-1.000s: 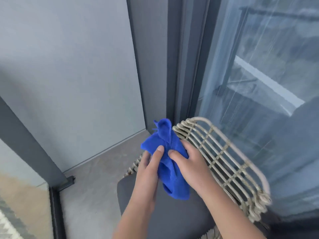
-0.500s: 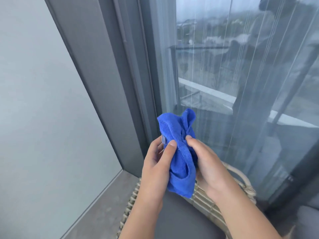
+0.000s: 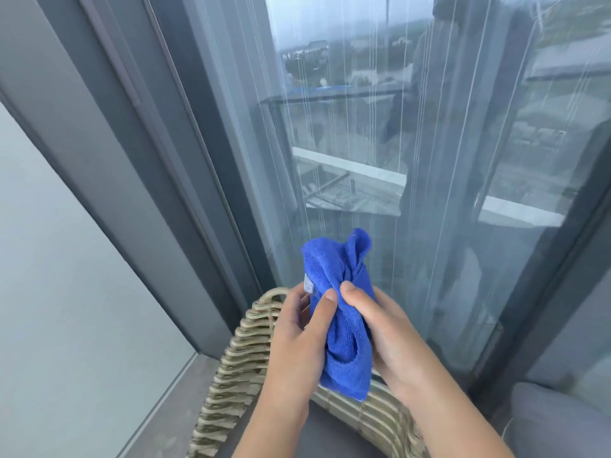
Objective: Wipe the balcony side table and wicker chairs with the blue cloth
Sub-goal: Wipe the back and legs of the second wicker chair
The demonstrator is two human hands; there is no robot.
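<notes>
The blue cloth [image 3: 340, 312] is bunched up between both hands, held in the air above the wicker chair's curved backrest [image 3: 231, 375]. My left hand [image 3: 297, 338] grips its left side, thumb pressed on the front fold. My right hand [image 3: 386, 335] grips the right side, thumb also on the front. A small white tag shows at the cloth's left edge. The chair's dark grey seat cushion [image 3: 330, 434] lies below my forearms. The side table is out of view.
A tall glass door with a sheer curtain [image 3: 380, 160] stands right behind the chair, its dark grey frame [image 3: 148, 160] to the left. A pale wall fills the left side. Another grey cushion [image 3: 562, 424] shows at the lower right. Floor strip beside the chair at lower left.
The view has turned up and to the right, from the floor corner toward the glass door. Both hands kept the cloth and lifted it off the chair's backrest.
</notes>
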